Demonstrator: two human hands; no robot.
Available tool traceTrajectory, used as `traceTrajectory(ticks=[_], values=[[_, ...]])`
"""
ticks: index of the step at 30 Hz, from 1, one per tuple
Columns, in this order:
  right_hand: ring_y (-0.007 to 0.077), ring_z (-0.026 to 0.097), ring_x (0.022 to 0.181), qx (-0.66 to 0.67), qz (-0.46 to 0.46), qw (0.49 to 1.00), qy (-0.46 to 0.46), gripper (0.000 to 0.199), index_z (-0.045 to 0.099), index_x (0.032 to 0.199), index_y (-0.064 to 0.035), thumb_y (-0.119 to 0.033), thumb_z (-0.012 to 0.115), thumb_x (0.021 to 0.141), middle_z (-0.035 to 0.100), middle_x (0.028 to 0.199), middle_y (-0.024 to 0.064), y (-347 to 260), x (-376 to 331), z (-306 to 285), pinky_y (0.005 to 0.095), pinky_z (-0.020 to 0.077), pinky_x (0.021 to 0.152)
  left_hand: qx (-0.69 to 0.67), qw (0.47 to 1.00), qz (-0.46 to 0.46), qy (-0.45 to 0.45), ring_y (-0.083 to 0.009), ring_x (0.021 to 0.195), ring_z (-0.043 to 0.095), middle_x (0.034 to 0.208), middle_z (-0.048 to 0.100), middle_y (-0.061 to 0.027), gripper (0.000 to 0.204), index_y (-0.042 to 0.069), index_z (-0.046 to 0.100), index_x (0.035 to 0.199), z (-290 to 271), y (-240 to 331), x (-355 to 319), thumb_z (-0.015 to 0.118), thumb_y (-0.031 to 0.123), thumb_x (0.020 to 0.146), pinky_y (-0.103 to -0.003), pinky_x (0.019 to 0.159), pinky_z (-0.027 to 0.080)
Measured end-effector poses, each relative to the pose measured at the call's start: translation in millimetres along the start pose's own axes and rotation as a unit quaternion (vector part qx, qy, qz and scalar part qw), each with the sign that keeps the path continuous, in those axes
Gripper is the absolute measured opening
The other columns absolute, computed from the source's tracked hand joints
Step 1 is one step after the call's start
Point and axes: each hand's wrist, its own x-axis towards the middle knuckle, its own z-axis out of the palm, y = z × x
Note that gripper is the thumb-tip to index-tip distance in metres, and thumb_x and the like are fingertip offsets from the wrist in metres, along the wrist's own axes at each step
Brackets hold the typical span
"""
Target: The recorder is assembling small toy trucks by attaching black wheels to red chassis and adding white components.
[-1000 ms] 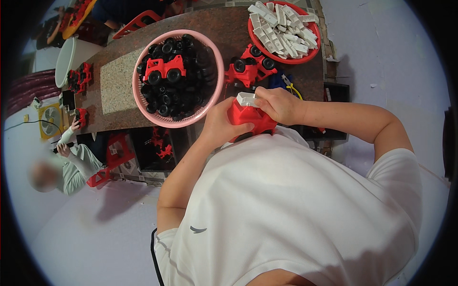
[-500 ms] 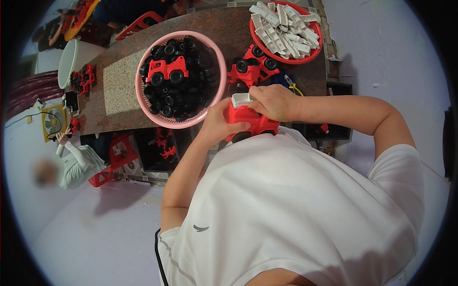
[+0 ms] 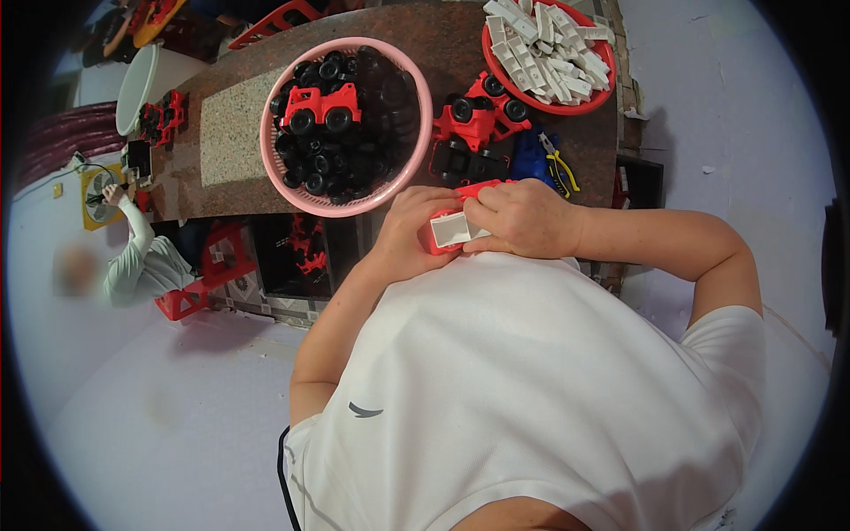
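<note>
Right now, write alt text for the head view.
A person's left hand grips a red toy truck; the right hand holds a white plastic piece against it. Beyond, a table bears a pink basket of black wheels and a red basin of white pieces.

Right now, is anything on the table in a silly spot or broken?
One red toy truck lies on top of the black wheels in the pink basket. That looks a bit odd, because other red trucks sit on the table. I see nothing spilled or broken, but fingers hide much of the held toy.
</note>
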Motion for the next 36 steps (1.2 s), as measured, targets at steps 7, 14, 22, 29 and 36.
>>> traceTrajectory(ticks=[7, 14, 22, 29, 36], values=[[0.0283, 0.060, 0.089, -0.073, 0.004, 0.997, -0.006, 0.039, 0.055, 0.094, -0.0030, -0.038, 0.065, 0.081, 0.057, 0.097, 0.0139, -7.5, -1.8, -3.7, 0.0394, 0.0491, 0.073, -0.006, 0.999, 0.028, 0.016, -0.0296, 0.108, 0.054, 0.116, 0.060, -0.0104, 0.055, 0.006, 0.062, 0.106, 5.0, 1.5, 5.6, 0.082, 0.012, 0.054, -0.039, 0.093, 0.041], [0.0358, 0.047, 0.119, -0.006, 0.076, 0.990, 0.117, 0.059, 0.046, 0.119, -0.0003, -0.030, 0.073, 0.076, 0.048, 0.127, 0.0198, 3.5, -22.8, 43.8, 0.0441, 0.0405, 0.096, 0.032, 0.998, 0.045, -0.001, -0.0293, 0.104, 0.056, 0.111, 0.062, -0.0100, 0.053, 0.005, 0.062, 0.104, 2.0, 5.4, 21.2, 0.081, 0.012, 0.054, -0.039, 0.091, 0.043], [0.0346, 0.051, 0.116, 0.158, 0.107, 0.966, 0.176, 0.050, 0.050, 0.121, -0.0023, -0.017, 0.072, 0.078, 0.055, 0.123, 0.0163, 13.0, -39.6, 23.2, 0.0427, 0.0403, 0.097, -0.065, 0.997, 0.007, -0.036, -0.0297, 0.105, 0.055, 0.112, 0.061, -0.0092, 0.054, 0.006, 0.061, 0.105, 7.5, 9.0, 46.2, 0.080, 0.011, 0.055, -0.039, 0.092, 0.042], [0.0291, 0.051, 0.101, -0.054, 0.043, 0.967, 0.246, 0.048, 0.057, 0.107, -0.0078, -0.019, 0.078, 0.066, 0.053, 0.107, 0.0091, 14.4, -66.1, 17.3, 0.0415, 0.0429, 0.086, 0.235, 0.947, 0.215, 0.044, -0.0247, 0.111, 0.055, 0.116, 0.061, -0.0043, 0.044, 0.011, 0.062, 0.105, 17.3, 23.3, 59.7, 0.071, 0.013, 0.062, -0.040, 0.091, 0.040], [0.0292, 0.050, 0.103, -0.079, 0.046, 0.980, 0.178, 0.048, 0.057, 0.105, -0.0064, -0.026, 0.077, 0.067, 0.053, 0.109, 0.0090, 17.7, -66.5, 11.8, 0.0406, 0.0421, 0.088, 0.278, 0.930, 0.237, 0.032, -0.0238, 0.111, 0.054, 0.116, 0.060, -0.0046, 0.041, 0.011, 0.063, 0.105, 16.1, 21.8, 54.3, 0.069, 0.014, 0.065, -0.040, 0.090, 0.040]])
